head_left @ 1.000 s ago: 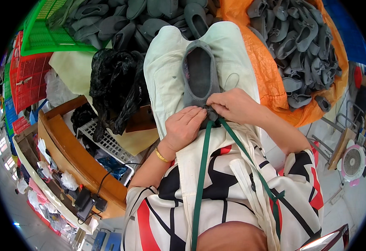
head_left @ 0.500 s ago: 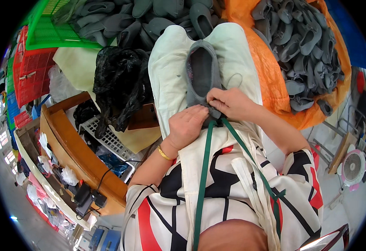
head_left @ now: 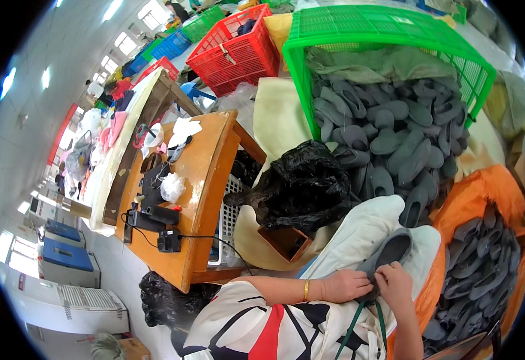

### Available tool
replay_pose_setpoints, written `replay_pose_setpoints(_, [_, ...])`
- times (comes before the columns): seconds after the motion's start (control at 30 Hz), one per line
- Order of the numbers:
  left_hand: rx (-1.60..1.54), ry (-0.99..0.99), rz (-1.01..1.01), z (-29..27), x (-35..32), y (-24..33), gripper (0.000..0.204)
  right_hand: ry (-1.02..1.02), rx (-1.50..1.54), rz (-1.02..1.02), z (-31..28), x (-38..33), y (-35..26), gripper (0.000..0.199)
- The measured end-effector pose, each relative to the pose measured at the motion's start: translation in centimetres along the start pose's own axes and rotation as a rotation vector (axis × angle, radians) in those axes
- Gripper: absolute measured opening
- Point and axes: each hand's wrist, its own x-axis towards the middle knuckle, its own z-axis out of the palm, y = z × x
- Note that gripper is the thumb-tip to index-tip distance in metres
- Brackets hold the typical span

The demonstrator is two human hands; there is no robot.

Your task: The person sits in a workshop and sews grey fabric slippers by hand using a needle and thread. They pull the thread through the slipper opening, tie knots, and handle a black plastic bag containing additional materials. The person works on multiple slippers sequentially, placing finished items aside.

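Observation:
A grey fabric shoe (head_left: 393,248) lies on my lap over pale cloth (head_left: 349,231), its opening facing up. My left hand (head_left: 348,285) is closed on the end of the shoe nearest my body, fingers pressed together. Close beside it my right hand (head_left: 394,284) pinches the same end from the right. Whatever finer thing may be between the fingertips is too small to make out. Green apron straps (head_left: 351,330) hang just below both hands.
A green crate (head_left: 388,30) lies tipped beyond my knees, grey shoes (head_left: 388,141) spilling from it. An orange sack (head_left: 475,189) of similar shoes stands at right. Left are a black plastic bag (head_left: 304,186), a small brown box (head_left: 283,243), and a wooden table (head_left: 211,174) with a trailing cord.
The view has swung to the left, so my lap and hands now appear at lower right. Both hands stay together at the near end of the shoe.

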Motion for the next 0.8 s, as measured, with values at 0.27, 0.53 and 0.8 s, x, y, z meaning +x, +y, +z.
replay_pose_setpoints(0.27, [0.069,0.041,0.047,-0.2,0.9,0.4,0.028,-0.119,0.087,-0.035,0.6,1.0,1.1,0.007])
replay_pose_setpoints(0.53, [0.07,0.062,0.043,0.1,1.0,0.3,0.02,-0.111,0.004,-0.032,1.0,0.5,0.9,0.005])
replay_pose_setpoints(0.8, [0.021,0.09,0.008,0.6,0.6,0.0,0.017,0.156,0.606,-0.007,4.7,1.1,3.7,0.011])
